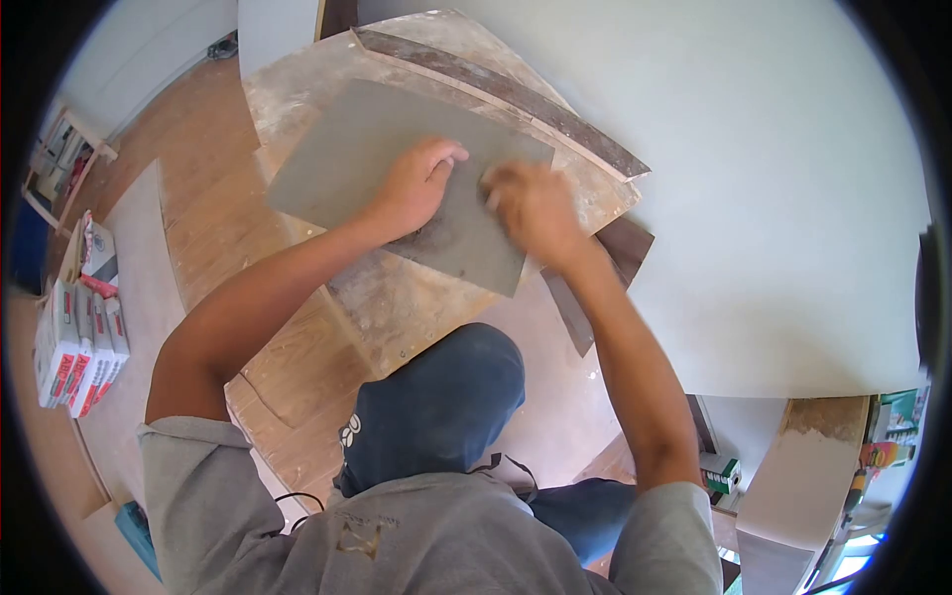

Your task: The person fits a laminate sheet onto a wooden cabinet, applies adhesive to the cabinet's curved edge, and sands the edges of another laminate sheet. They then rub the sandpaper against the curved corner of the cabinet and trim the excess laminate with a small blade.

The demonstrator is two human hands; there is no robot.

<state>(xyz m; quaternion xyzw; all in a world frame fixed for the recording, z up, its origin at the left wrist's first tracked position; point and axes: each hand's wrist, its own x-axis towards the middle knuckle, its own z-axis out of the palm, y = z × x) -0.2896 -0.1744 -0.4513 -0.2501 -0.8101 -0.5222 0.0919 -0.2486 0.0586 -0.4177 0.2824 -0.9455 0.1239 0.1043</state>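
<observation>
A grey rectangular tile lies at an angle on a dusty work board. My left hand presses flat on the tile near its lower right part, fingers curled down onto the surface. My right hand is blurred from motion at the tile's right edge, fingers bent; I cannot tell whether it holds anything. A dark smudge shows on the tile just below my left hand.
A dark wooden strip runs diagonally behind the tile, and another dark piece lies under my right wrist. A white wall fills the right. Several white and red bags are stacked on the floor at left.
</observation>
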